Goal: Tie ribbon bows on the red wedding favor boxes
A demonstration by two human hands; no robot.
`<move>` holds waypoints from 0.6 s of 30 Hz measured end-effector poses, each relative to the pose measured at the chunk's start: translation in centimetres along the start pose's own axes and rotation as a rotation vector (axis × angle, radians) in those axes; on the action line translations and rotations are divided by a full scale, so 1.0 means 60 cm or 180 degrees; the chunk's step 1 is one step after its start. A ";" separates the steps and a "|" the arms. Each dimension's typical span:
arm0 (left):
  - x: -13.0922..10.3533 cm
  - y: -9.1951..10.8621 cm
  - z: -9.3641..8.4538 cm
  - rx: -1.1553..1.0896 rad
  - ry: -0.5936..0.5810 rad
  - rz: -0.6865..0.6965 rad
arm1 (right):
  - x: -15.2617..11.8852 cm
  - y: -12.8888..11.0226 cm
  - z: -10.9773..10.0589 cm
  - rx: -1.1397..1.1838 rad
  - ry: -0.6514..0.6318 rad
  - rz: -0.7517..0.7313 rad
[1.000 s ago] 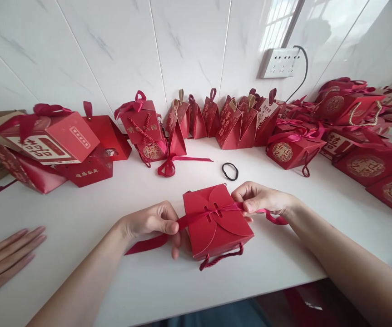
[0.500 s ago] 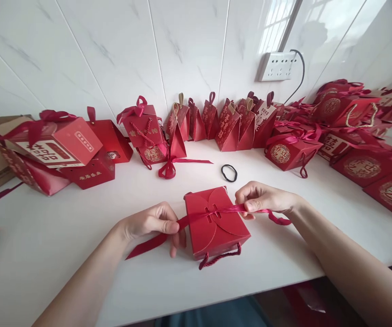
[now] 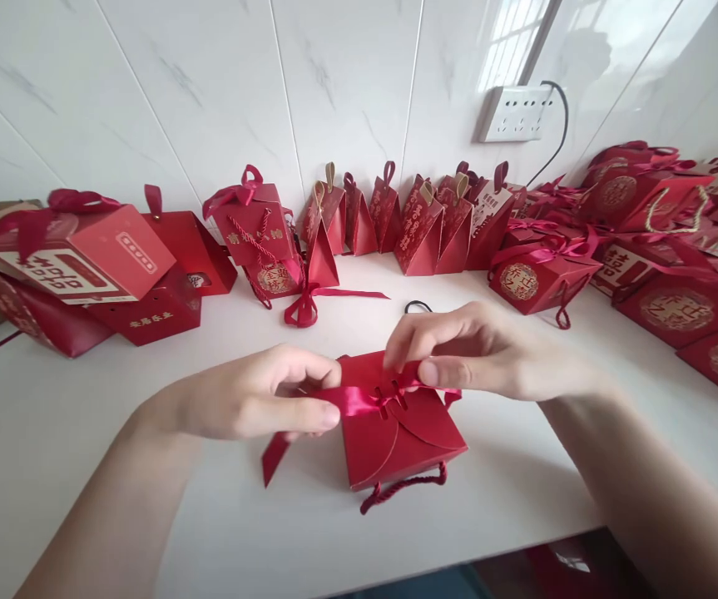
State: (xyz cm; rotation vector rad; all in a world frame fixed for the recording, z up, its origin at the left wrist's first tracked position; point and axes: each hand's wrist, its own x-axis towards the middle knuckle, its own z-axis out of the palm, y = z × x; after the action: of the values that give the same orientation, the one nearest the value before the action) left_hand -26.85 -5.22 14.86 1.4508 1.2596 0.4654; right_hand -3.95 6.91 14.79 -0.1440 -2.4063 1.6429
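Note:
A red gift box (image 3: 374, 453) lies on the white table, its curved flaps meeting at slots in the top and a twisted cord handle (image 3: 405, 489) at the near side. Through those slots runs a crimson ribbon (image 3: 359, 400), crossed at the middle. My left hand (image 3: 264, 395) pinches one side of the ribbon between thumb and fingers at the box's left edge; a cut tail hangs below it. Over the top right of the box, my right hand (image 3: 464, 353) pinches the other side close to the slots. Its fingertips are partly hidden.
Red gift boxes (image 3: 121, 258) with ribbon bows are stacked at the left. Several triangular boxes (image 3: 421, 229) line the wall, and more boxes (image 3: 676, 312) crowd the right. A loose ribbon bow (image 3: 301, 309) and a black band (image 3: 418, 307) lie behind the box. A power strip (image 3: 514, 114) is on the wall.
My right hand has moved left, in over the box top, nearer the slots. My left hand has turned and lifted slightly with its side of the ribbon. A blurred hand at the far left is gone.

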 end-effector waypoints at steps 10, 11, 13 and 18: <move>-0.008 -0.007 0.047 0.0359 0.1058 0.0418 | 0.004 0.035 0.050 -0.0147 0.1073 0.0112; -0.010 -0.007 0.050 0.0567 0.1248 0.0529 | 0.004 0.037 0.053 -0.0261 0.1142 0.0068; -0.014 -0.008 0.056 0.0965 0.1628 0.0765 | 0.004 0.038 0.058 -0.0426 0.1216 -0.0052; -0.017 -0.009 0.057 0.1686 0.2093 0.0982 | 0.002 0.034 0.059 -0.0459 0.0951 -0.0241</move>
State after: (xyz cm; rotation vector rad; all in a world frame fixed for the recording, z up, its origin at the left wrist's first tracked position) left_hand -24.59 -7.80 13.65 2.0506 1.7709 0.9178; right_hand -5.02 4.47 11.70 -0.2959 -2.2688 1.3105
